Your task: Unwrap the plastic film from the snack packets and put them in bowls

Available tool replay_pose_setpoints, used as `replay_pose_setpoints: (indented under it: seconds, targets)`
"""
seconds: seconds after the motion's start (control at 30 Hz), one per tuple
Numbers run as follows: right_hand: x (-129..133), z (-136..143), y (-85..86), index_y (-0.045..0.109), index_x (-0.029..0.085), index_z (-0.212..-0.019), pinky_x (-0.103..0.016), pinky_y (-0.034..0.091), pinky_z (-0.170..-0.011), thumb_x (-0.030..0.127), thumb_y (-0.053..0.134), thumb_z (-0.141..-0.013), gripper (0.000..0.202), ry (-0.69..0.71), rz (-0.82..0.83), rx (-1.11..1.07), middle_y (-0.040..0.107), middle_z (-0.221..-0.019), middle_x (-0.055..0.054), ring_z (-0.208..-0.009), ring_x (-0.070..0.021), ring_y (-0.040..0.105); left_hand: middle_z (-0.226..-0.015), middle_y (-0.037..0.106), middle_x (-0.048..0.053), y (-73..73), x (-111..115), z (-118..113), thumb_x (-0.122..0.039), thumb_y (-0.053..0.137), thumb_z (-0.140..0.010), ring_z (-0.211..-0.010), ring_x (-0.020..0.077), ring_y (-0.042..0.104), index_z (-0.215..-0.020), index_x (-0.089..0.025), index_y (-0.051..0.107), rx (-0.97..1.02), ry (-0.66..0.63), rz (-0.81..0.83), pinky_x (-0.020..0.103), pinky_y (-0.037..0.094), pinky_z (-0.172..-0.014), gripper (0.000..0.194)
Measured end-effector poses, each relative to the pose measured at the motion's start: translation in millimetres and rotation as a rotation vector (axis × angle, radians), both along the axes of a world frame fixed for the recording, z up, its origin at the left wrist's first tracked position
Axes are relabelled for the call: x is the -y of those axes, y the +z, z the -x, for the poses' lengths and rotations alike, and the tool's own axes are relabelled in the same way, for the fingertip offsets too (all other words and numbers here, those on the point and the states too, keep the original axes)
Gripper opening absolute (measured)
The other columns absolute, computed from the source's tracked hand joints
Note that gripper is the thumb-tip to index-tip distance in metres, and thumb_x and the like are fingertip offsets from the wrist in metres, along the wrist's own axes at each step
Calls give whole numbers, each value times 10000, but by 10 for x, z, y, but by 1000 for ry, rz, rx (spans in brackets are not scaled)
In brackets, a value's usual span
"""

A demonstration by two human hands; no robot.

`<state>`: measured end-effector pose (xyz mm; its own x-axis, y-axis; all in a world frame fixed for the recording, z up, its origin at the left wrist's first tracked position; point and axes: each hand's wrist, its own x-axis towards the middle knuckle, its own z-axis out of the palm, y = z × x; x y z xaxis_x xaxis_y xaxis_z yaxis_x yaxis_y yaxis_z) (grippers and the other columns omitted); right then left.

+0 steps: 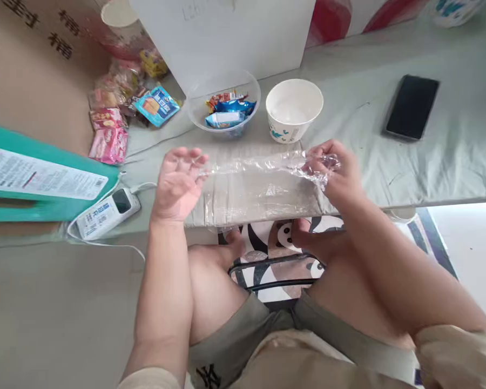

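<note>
A clear plastic bag (263, 189) hangs stretched between my hands, its upper edge taut and its lower part over the table's front edge. My left hand (180, 183) has its palm showing and fingers curled at the bag's left end; film runs to the fingertips. Crumpled film bunches in my right hand (334, 167), whose fingers are closed on it. Just beyond the bag stands a white paper bowl (294, 108) with a blue-green leaf print. Left of that bowl, a clear plastic bowl (192, 108) holds several wrapped snacks (229, 111).
A black phone (413, 107) lies at right. Wrapped snacks (109, 135) pile up at left, beside a green container (44, 167) and a white power strip (107, 213) with a cable. A white box (235, 38) stands behind the bowls. Below the table is a panda-print mat (267, 237).
</note>
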<state>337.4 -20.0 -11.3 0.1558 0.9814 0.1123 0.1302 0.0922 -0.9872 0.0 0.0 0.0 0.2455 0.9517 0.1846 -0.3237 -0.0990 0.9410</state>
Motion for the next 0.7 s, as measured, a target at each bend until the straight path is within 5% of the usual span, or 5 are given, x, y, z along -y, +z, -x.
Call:
replay_pose_setpoints:
  seconds: [0.1, 0.2, 0.33, 0.57, 0.7]
  targets:
    - [-8, -37, -31, 540, 253, -781, -293, 495, -559, 311, 722, -804, 193, -6, -19, 18, 688, -891, -17, -661, -153, 659, -1180, 768, 50, -145, 17, -41, -293, 961, -571, -1109, 210, 713, -1153, -294, 757, -413, 68, 116, 301, 578, -903, 616]
    - [-4, -69, -11, 596, 255, -815, -286, 473, -537, 272, 742, -774, 153, -29, 23, 133, 664, -808, 0, -618, -145, 614, -942, 783, 69, -193, 5, -122, -363, 875, -712, -860, 175, 728, -897, -188, 777, -550, 241, 145, 305, 577, -813, 273]
    - [13, -91, 50, 673, 245, -847, -279, 440, -512, 231, 747, -753, 120, -17, 126, 239, 640, -717, 13, -567, -134, 556, -886, 765, 21, -108, -33, -249, -400, 893, -655, -730, 118, 705, -737, -202, 703, -276, 444, 104, 256, 570, -735, 286]
    - [39, -103, 71, 658, 252, -912, -282, 462, -475, 490, 722, -880, 248, 72, 141, 116, 571, -587, 32, -486, -134, 543, -678, 713, -4, 18, -27, -251, -448, 787, -775, -482, 124, 649, -954, -225, 657, -348, 304, 391, 183, 442, -409, 313]
    - [52, -116, 58, 662, 285, -1098, -299, 528, -538, 649, 805, -757, 519, 191, 92, -31, 585, -639, 43, -553, -148, 594, -586, 653, -51, 106, -51, -212, -360, 734, -838, -415, 90, 586, -998, -256, 621, -147, 381, 520, 144, 342, -360, 222]
